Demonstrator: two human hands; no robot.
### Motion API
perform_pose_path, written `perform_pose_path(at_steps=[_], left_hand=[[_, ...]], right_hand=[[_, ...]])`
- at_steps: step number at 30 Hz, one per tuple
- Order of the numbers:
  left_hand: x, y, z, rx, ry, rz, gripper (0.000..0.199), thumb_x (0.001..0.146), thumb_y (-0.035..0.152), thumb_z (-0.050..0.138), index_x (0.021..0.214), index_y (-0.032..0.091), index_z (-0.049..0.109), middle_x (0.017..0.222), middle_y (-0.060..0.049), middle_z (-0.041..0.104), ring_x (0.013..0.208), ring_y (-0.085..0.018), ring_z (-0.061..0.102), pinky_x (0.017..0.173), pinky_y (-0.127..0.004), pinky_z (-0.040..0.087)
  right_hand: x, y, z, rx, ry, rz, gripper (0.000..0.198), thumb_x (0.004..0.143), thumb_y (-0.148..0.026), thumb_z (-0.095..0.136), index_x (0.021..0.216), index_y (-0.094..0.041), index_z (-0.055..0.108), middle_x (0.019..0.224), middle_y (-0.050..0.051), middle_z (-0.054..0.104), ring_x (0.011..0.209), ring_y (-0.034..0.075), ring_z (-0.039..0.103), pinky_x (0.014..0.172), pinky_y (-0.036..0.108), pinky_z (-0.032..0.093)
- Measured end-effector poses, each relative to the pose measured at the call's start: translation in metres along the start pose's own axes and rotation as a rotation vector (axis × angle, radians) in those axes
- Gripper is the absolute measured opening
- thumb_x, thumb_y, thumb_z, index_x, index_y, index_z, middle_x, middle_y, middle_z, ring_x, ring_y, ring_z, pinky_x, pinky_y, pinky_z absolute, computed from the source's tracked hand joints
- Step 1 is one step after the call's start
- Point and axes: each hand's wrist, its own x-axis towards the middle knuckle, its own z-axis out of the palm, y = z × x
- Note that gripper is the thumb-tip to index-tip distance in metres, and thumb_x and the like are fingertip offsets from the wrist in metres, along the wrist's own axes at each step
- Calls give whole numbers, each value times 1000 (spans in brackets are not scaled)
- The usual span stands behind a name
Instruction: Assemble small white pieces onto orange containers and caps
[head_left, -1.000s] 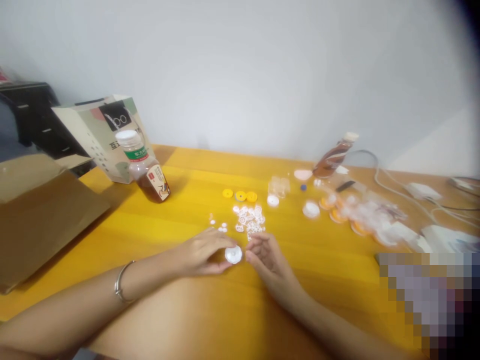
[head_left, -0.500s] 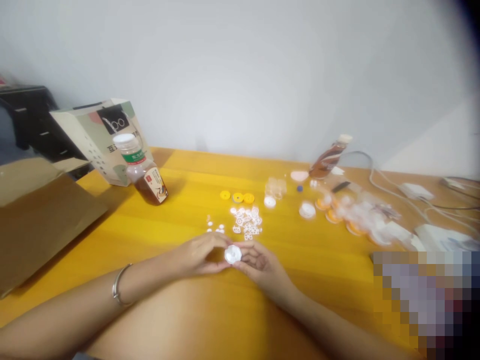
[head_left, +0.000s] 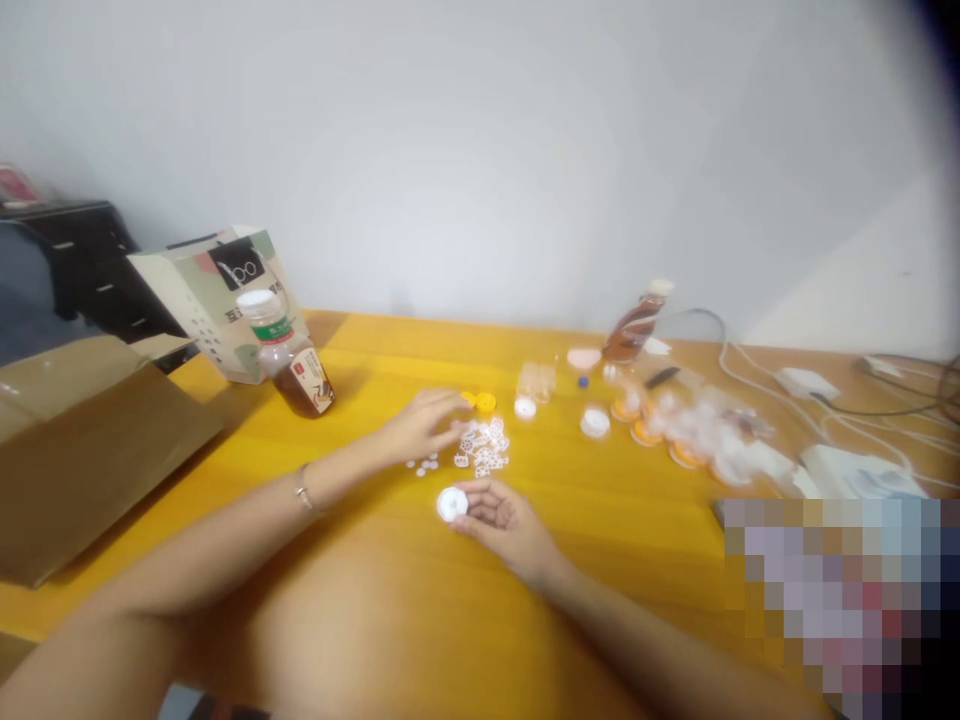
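Note:
My right hand pinches a round white plastic disc between thumb and fingers above the table, its face turned toward me. My left hand is stretched forward with thumb and fingers apart, beside the yellow discs, and it partly covers them. Just right of its thumb lies a cluster of small white cut-out pieces. Several tiny white round parts sit below the left palm. Farther right are a white disc and a larger white round piece.
A bottle of brown drink stands at the left, before a paper bag and a cardboard box. At the right are another bottle, a pile of orange and clear parts, cables and a white box.
My left hand has let go of the white disc and moved forward to the yellow discs. The right hand keeps the disc. The view has shifted slightly.

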Motion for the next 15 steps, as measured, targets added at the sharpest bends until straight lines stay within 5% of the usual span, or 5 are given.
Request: perform_pose_path(at_steps=[8,11,15], left_hand=[[113,40,67,81,-343,391,41,85,15,44,126,12,40,131,-12,44,118,-20,44,96,-31,37],[135,53,95,114,-390,472,47,85,6,37,131,16,34,137,-9,37,121,-19,41,95,-30,37],[141,54,106,211,-418,512,31,85,6,38,110,14,53,118,-13,53,109,-20,50,89,-32,41]], right_hand=[[0,0,-1,13,-75,30,38,60,-30,76,92,-18,58,83,2,66,75,14,62,78,34,50],[0,-1,0,31,-64,29,37,58,-30,77,88,-18,58,81,2,66,74,13,62,77,33,50],[0,-1,0,54,-66,38,36,57,-29,78,85,-18,58,80,1,65,73,12,62,76,31,50]])
